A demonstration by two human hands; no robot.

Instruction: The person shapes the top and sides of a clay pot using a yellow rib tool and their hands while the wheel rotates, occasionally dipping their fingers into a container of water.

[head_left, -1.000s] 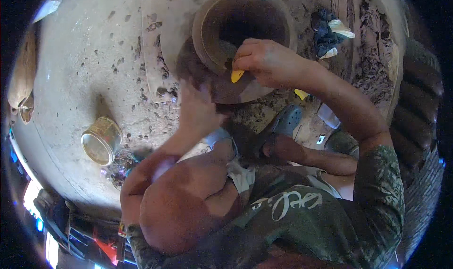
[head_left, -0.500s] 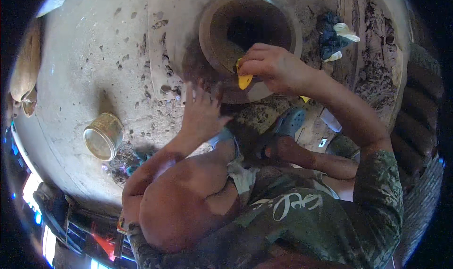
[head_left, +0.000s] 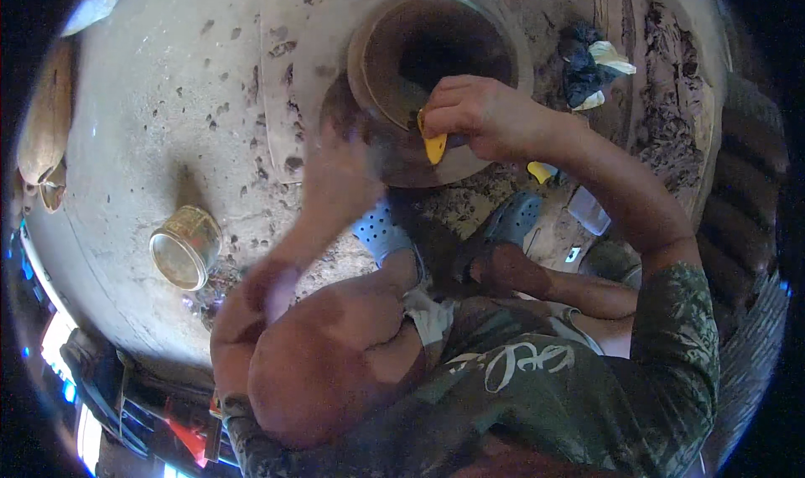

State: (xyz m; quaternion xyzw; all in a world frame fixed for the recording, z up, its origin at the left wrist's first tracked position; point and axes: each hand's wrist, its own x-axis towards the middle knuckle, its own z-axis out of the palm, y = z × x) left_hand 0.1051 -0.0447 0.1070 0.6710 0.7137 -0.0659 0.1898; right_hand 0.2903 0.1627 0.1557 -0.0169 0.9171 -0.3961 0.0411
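Observation:
A large, round, wide-mouthed clay pot point(head_left: 359, 80) stands in front of me, its inside dark. My right hand point(head_left: 482, 119) is closed on a flat yellow scraper point(head_left: 435, 149) at the near rim of the pot. The scraper's lower tip sticks out below my fingers, and the rest is covered by them. To the left of the pot, my left hand point(head_left: 340, 180) is smeared by motion, so its fingers cannot be made out. Whether it touches the pot's outer side cannot be told.
A dirty tub point(head_left: 186, 247) stands on the floor at left. Right of the pot lie a black plastic bag point(head_left: 583, 75) and a second yellow piece point(head_left: 541, 172). A clear container point(head_left: 589, 211) sits beside my blue clog point(head_left: 517, 218). Dark clay spatters the floor.
My left hand has swung left, away from the near side of the pot, and is more blurred. My right hand with the scraper has barely moved.

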